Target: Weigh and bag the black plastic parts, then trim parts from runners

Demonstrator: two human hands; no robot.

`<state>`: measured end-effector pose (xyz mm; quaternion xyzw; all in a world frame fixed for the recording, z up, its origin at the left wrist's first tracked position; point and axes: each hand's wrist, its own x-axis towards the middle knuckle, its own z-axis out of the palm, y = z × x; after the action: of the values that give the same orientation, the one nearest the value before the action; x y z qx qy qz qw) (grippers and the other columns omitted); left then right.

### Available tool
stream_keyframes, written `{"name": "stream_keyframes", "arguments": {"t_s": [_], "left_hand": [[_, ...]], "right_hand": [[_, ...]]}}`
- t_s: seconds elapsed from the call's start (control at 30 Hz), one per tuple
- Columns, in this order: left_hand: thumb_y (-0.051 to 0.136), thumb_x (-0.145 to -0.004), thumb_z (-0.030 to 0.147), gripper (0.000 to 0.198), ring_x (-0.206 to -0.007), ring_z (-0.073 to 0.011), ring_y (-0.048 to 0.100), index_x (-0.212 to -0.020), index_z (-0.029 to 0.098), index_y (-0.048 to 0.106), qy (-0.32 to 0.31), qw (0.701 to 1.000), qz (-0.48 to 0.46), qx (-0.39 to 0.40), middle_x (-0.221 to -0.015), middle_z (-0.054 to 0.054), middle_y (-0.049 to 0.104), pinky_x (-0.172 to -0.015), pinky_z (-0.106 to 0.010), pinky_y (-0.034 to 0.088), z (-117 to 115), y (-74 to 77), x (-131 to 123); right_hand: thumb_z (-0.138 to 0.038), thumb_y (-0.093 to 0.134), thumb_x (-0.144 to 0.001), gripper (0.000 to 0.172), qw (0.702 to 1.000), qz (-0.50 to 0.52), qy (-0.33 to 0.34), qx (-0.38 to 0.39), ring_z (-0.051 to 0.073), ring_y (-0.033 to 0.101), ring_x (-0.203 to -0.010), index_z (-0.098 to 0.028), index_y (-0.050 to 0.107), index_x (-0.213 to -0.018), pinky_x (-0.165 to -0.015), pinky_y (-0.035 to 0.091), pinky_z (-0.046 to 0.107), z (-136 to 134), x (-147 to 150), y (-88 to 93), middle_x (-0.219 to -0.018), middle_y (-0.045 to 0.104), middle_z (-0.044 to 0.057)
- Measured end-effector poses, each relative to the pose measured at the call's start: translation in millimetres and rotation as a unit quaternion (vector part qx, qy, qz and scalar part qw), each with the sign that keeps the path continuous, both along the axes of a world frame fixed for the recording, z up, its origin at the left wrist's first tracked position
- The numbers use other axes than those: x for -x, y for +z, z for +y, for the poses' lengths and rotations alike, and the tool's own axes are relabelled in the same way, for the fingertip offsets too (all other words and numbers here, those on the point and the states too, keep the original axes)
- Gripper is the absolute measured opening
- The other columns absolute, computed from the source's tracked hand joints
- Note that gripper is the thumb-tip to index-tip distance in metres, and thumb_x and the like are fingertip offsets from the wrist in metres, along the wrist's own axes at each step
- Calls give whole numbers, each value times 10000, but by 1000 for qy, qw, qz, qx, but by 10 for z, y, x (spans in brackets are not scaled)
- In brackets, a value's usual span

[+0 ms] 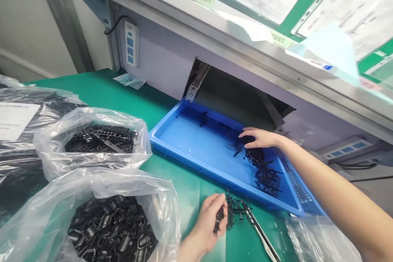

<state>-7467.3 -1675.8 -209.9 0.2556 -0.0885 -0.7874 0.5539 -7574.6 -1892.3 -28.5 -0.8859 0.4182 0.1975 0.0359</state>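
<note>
The surface (116, 90) was green, the tray (196, 139) bright blue, its plastic parts (265, 172) black, the bags (92, 139) clear.

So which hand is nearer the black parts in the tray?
Right. The right hand is inside the tray, over the far end of the parts. The left hand is outside it, on the mat in front, pinching a small black piece.

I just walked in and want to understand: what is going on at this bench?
A person works at a green bench. The right hand reaches into the blue tray, fingers spread over loose black parts. The left hand pinches a small black part beside a little pile and tweezers on the bench. Clear bags of black parts lie to the left.
</note>
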Motion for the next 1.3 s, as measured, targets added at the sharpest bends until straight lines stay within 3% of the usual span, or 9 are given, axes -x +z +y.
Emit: {"name": "stream_keyframes", "arguments": {"t_s": [0.13,0.23,0.33,0.47,0.63,0.77,0.97,1.13,1.3], "left_hand": [[705,-544,499,448,-283,3,297,-648,153,440,-3,1000,-16,13,-503,71,459,-279,-153,90,6,3,-23],[717,-543,477,437,-286,5,291,-647,152,443,-5,999,-24,28,-505,71,456,-281,-148,96,13,1,-26],[733,-527,464,441,-292,10,280,-644,151,445,-1,999,-31,35,-508,72,452,-284,-144,105,20,19,-33],[756,-490,460,464,-300,11,273,-642,151,445,11,998,-45,33,-507,75,447,-286,-142,128,33,66,-62],[748,-507,460,459,-301,14,265,-642,150,438,11,998,-58,39,-507,77,431,-289,-142,124,35,80,-73],[752,-501,463,467,-301,15,260,-648,151,437,5,998,-54,37,-509,77,432,-293,-142,116,19,50,-64],[741,-513,459,459,-304,14,269,-652,154,428,2,998,-49,30,-515,76,431,-301,-143,97,8,47,-70],[723,-539,456,444,-312,12,277,-656,155,418,1,998,-51,38,-530,68,435,-310,-151,92,7,57,-74],[720,-540,459,444,-313,11,275,-661,158,418,1,998,-53,37,-530,69,439,-313,-153,91,7,44,-69]], "right_hand": [[-336,526,-725,459,992,-9,-127,-2,289,445,-1130,-146,545,-1143,-996,310,394,209,655,125,-1195,496,132],[-374,626,-643,590,983,-11,-183,-19,315,461,-1107,-134,522,-1171,-979,331,408,413,918,-28,-1192,492,157],[-429,698,-570,761,977,-44,-206,-28,295,393,-1180,-148,454,-1233,-1011,304,366,560,1006,-268,-1303,370,161],[-455,715,-558,763,961,-99,-253,-49,283,478,-1079,-160,442,-1206,-884,437,377,606,977,-477,-1284,362,171],[-338,667,-669,372,932,-181,-303,-84,166,589,-703,-122,500,-923,-578,524,286,525,781,-502,-942,562,105],[-242,595,-753,187,914,-257,-290,-116,86,566,-585,-145,435,-740,-595,513,212,453,462,-456,-656,532,-13],[-202,542,-785,119,912,-299,-240,-146,98,594,-626,-153,438,-753,-624,515,213,379,129,-382,-648,552,-13],[-334,630,-713,239,941,-238,-216,-102,185,586,-840,-149,536,-833,-769,486,303,318,166,-432,-857,605,59],[-516,682,-604,664,960,-149,-221,-83,292,462,-1102,-144,525,-1131,-952,360,378,291,256,-588,-1192,488,145]]}}
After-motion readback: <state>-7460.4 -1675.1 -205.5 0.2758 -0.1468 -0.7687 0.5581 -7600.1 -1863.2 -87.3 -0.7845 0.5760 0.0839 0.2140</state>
